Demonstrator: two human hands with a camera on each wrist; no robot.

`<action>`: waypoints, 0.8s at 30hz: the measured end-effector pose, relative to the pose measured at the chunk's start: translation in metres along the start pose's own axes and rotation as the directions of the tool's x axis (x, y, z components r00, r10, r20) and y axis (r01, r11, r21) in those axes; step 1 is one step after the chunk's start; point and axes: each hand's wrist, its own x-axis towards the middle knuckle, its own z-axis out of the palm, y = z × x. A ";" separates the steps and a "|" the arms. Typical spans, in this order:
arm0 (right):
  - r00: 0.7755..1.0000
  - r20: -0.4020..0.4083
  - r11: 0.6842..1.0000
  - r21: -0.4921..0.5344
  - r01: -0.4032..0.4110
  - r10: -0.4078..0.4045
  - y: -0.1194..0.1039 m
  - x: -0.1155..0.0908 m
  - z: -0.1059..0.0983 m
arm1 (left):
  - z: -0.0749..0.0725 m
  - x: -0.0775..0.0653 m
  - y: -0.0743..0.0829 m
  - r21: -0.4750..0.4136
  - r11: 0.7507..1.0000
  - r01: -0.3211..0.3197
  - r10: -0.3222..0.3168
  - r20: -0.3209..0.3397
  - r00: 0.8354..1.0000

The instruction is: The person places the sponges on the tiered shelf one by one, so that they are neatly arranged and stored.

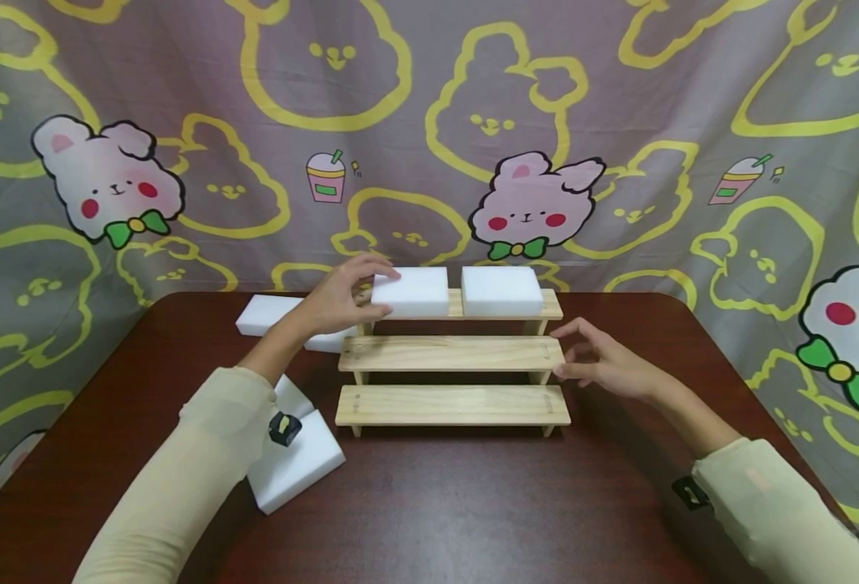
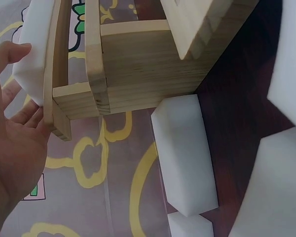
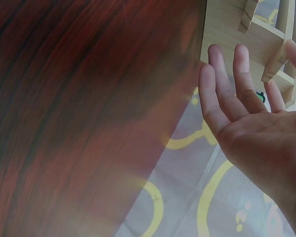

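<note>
A three-step wooden display stand [image 1: 453, 405] stands on the dark table. On its top step sit two white foam blocks, a left one [image 1: 410, 294] and a right one [image 1: 502, 292]. My left hand [image 1: 337, 298] pinches the left block at its left end; in the left wrist view the thumb [image 2: 20, 50] lies against the foam and the other fingers are partly hidden by block and shelf. By the right end of the middle step is my right hand [image 1: 607, 361], its fingers loosely bent and holding nothing. The right wrist view shows its open palm [image 3: 261, 131].
Several more white foam blocks lie left of the stand: one flat near the forearm [image 1: 301, 466], another at the back [image 1: 268, 315]. A patterned curtain [image 1: 400, 162] hangs behind the table [image 1: 458, 511]. Black wrist cameras are strapped on both sleeves.
</note>
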 end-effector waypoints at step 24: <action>1.000 0.005 1.000 0.013 -0.002 0.002 -0.002 -0.001 0.001 | -0.020 -0.032 0.001 -0.045 0.996 0.075 -0.077 -0.035 0.996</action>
